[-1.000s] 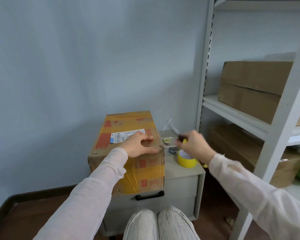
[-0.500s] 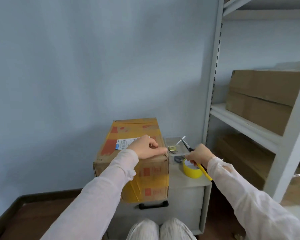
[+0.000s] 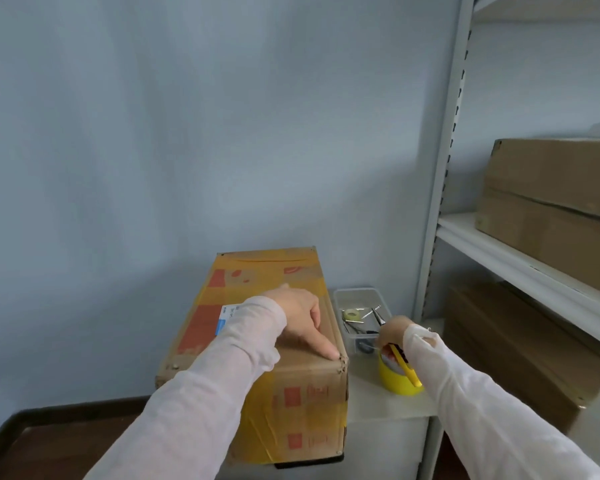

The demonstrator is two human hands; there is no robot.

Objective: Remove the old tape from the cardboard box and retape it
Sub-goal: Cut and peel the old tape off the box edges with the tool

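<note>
On the cabinet [image 3: 378, 403], cardboard box [image 3: 267, 271], long axis toward wall [image 3: 187, 133] (left hand [image 3: 300, 317] atop)

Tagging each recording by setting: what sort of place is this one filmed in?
Probably a storeroom or small packing corner: a metal shelving rack holds plain cardboard boxes, and a taped cardboard box sits on a low cabinet beside a yellow tape roll and a clear tray of tools.

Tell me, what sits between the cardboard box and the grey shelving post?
In the head view, a clear plastic tray of small tools, and nearer, a yellow tape roll by the right hand, which grips a yellow-handled cutter.
</note>
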